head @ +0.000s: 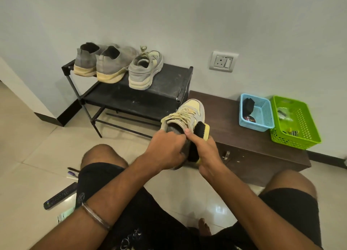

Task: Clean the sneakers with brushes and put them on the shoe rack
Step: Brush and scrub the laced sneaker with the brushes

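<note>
Both forearms are stretched forward over the lap. At the heel, the sneaker (185, 116) is gripped by the left hand (167, 148), toe pointing far; on its right flank a black brush (197, 137) is held by the right hand (207, 152). Far left, the shoe rack (169, 80) is seen with 3 shoes, free room beside the matching sneaker (145, 70). To the right sits a brown cabinet (244, 137), well apart from that path.

cabinet (221, 116): low, dark brown, vs wall; metal handle on front
blue basket (262, 125): on cabinet top, near its right end; black item + small dark tin inside
green basket (300, 135): at cabinet top's right edge, touching blue basket; small bits inside, can't ID
wall socket (223, 61): white, w/ switch, above cabinet
remote (60, 195): black, on floor tiles
</note>
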